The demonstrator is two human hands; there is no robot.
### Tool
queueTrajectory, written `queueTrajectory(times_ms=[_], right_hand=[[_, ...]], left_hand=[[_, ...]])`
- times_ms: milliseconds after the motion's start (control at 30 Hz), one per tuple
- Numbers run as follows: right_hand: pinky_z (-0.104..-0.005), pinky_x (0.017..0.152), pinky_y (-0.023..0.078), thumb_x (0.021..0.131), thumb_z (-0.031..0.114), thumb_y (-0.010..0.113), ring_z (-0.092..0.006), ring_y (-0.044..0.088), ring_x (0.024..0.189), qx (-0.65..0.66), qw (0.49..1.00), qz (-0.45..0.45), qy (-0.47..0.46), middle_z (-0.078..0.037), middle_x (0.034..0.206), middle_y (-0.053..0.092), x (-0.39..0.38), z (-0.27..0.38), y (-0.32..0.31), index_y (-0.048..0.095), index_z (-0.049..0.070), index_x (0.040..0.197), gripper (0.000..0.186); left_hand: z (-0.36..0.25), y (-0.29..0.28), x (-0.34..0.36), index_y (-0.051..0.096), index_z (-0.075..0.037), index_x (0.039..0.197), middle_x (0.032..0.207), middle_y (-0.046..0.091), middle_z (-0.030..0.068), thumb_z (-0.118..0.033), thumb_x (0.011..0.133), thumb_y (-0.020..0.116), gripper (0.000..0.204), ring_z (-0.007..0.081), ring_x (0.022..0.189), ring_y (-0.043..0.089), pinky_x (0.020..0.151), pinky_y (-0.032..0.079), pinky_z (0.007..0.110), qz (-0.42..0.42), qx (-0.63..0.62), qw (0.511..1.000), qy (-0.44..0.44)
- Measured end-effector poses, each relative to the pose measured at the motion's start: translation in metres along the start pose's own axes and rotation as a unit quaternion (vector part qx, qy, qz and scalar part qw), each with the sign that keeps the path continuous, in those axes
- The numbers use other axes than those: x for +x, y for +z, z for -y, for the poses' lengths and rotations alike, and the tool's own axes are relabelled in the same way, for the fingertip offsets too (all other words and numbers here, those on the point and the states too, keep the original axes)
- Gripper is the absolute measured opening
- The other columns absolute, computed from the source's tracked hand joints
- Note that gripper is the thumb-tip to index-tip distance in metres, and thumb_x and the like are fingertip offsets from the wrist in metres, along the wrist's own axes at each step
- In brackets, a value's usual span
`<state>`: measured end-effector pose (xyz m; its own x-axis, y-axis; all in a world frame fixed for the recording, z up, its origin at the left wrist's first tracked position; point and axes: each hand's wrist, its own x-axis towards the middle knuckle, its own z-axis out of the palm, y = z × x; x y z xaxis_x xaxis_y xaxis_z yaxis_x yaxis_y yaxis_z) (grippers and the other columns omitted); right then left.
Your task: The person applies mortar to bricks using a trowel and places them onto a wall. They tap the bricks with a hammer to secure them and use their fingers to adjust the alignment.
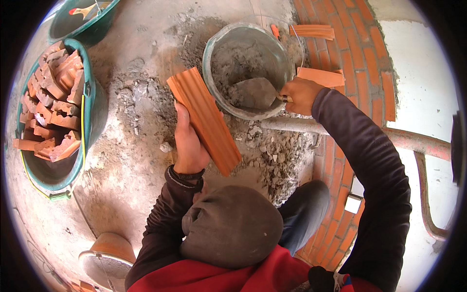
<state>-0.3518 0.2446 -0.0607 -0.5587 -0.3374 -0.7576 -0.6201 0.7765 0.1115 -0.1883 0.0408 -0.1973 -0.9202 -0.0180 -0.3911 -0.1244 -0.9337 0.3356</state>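
My left hand (pixel 189 141) is closed around a long orange clay brick (pixel 204 121) with grooves along its face, held tilted beside the bucket. My right hand (pixel 301 96) grips the handle of a trowel (pixel 255 93). The trowel's broad, mortar-smeared blade lies inside a round bucket (pixel 209 80), against the grey mortar (pixel 238 61) in it. Fingers of the right hand wrap the handle at the bucket's right rim and hide part of it.
A green bucket (pixel 99 112) of broken bricks (pixel 53 104) stands left. Another green tub (pixel 73 30) holds a brush (pixel 82 10). Loose bricks (pixel 321 77) lie by the brick wall (pixel 352 53). A pipe (pixel 413 142) crosses at right; rubble (pixel 279 155) covers nearby floor. An orange bucket (pixel 114 246) sits lower left.
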Motion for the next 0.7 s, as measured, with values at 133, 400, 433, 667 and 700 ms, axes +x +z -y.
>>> queueTrajectory(times_ms=[133,400,433,667,700], right_hand=[[-0.0418,0.069,0.050,0.074,0.018,0.069,-0.0312,0.063,0.073,0.095,0.994,-0.034,-0.039,-0.017,0.075,0.064,0.001,-0.028,0.019,0.068,-0.001,0.095,0.028],[-0.0293,0.048,0.041,0.083,0.017,0.064,-0.0123,0.050,0.050,0.407,0.907,0.044,0.097,-0.003,0.060,0.053,-0.021,-0.009,0.013,0.063,0.001,0.086,0.016],[-0.0278,0.046,0.039,0.084,0.016,0.064,-0.0104,0.048,0.049,0.435,0.895,0.025,0.092,-0.001,0.060,0.051,-0.025,-0.008,0.018,0.063,0.002,0.086,0.014],[-0.0224,0.039,0.033,0.091,0.011,0.055,-0.0066,0.041,0.044,0.622,0.768,-0.120,0.097,0.001,0.060,0.047,-0.081,0.025,0.079,0.058,0.003,0.085,0.010],[-0.0226,0.039,0.033,0.091,0.011,0.054,-0.0069,0.041,0.044,0.665,0.725,-0.141,0.109,0.001,0.060,0.047,-0.087,0.029,0.087,0.057,0.003,0.084,0.011]], left_hand=[[0.002,-0.002,-0.002,0.033,-0.010,0.144,0.137,0.049,0.0160,-0.060,0.099,0.028,0.068,0.0262,0.099,0.059,0.080,0.053,0.044,-0.007,0.000,1.000,0.017],[-0.015,-0.009,-0.009,0.043,-0.006,0.135,0.120,0.057,0.0114,-0.059,0.100,0.029,0.065,0.0223,0.100,0.058,0.083,0.051,0.039,-0.023,0.000,0.997,0.077],[-0.018,-0.011,-0.009,0.044,-0.006,0.134,0.120,0.058,0.0125,-0.059,0.099,0.030,0.065,0.0239,0.099,0.059,0.083,0.051,0.040,-0.025,0.007,0.996,0.081],[-0.023,0.017,-0.005,0.046,-0.007,0.131,0.112,0.058,0.0087,-0.059,0.099,0.035,0.062,0.0237,0.100,0.059,0.085,0.050,0.041,0.031,0.006,0.997,0.070],[-0.021,0.021,-0.003,0.046,-0.007,0.131,0.112,0.058,0.0086,-0.058,0.099,0.035,0.061,0.0235,0.100,0.059,0.085,0.050,0.041,0.041,0.005,0.997,0.066]])
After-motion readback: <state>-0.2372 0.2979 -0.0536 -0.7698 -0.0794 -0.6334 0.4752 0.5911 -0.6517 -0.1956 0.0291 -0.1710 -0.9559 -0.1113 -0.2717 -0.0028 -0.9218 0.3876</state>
